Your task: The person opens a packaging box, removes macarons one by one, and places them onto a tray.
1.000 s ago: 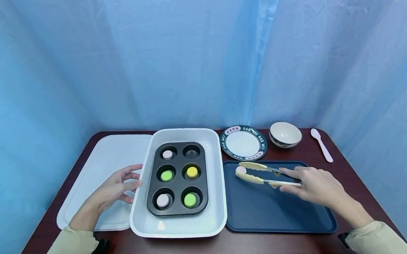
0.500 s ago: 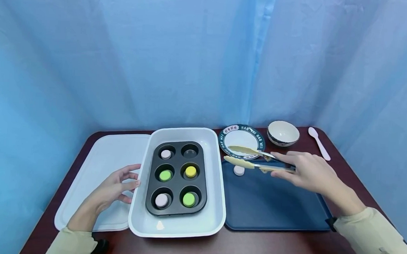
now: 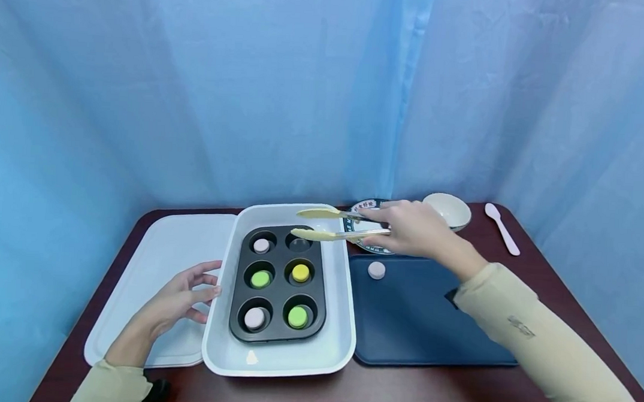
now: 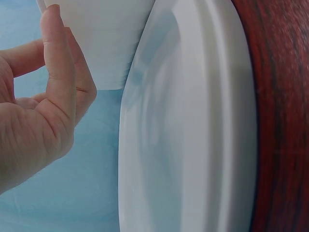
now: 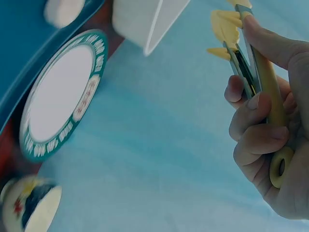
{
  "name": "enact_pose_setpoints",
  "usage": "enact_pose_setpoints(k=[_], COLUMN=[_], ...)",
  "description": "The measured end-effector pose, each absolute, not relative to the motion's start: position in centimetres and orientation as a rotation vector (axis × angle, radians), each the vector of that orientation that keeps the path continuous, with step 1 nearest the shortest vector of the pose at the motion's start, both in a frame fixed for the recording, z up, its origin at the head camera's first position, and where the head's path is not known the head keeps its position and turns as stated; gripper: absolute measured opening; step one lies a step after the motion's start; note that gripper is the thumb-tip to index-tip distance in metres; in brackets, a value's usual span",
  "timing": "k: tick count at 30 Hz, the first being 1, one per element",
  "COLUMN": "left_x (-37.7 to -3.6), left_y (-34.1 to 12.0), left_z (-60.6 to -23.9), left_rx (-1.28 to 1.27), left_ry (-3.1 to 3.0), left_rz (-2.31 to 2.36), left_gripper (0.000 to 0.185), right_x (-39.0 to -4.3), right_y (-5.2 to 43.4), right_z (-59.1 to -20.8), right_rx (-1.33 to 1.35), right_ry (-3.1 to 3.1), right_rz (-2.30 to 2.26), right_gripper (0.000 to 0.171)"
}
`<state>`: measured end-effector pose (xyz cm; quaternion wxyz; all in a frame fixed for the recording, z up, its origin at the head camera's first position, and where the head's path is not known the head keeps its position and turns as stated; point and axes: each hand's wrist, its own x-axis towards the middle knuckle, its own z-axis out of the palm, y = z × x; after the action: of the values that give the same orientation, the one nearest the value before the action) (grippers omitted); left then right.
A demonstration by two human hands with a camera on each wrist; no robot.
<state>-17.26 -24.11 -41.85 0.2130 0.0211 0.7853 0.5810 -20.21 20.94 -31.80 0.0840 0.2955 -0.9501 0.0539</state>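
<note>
My right hand (image 3: 412,229) holds a pair of tongs (image 5: 270,96) with pale yellow tips, its fingers curled round the handles. Spread apart, the tips hang over the far right cup of a dark muffin tin (image 3: 277,331), and nothing shows between them. That cup looks bare inside; the others hold pink, green and yellow macarons (image 3: 300,272). The tin sits in a white bin (image 3: 271,367). At the bin's left wall is my left hand (image 3: 174,299), its relaxed fingertips right at the side. One pale pink macaron (image 3: 376,270) lies on the blue tray (image 3: 429,331).
Left of the bin lies a white tray (image 3: 151,277), partly under my left hand. Behind the blue tray are a green-rimmed plate (image 5: 63,92), half covered by my right hand in the head view, and a bowl (image 3: 451,209). A white spoon (image 3: 503,230) lies far right.
The tongs, earlier around the pale pink macaron on the blue tray, have lifted and moved left over the muffin tin with my right hand. That macaron stayed on the tray. My left hand kept its place.
</note>
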Motion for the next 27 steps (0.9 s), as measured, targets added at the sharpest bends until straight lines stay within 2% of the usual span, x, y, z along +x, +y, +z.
enact_pose_setpoints(k=[13, 27], left_x=[-17.2, -17.2], left_y=[-24.2, -24.0], left_z=[-42.0, -41.7], left_rx=[0.056, 0.064], left_ry=[2.178, 2.190], left_rz=[1.612, 1.586], left_gripper=[0.069, 0.068], right_x=[-24.4, -25.8], right_y=[13.2, 10.4], right_z=[-32.2, -33.7], right_rx=[0.920, 0.926], right_ry=[-2.968, -3.056], right_rz=[-0.036, 0.003], right_gripper=[0.062, 0.056])
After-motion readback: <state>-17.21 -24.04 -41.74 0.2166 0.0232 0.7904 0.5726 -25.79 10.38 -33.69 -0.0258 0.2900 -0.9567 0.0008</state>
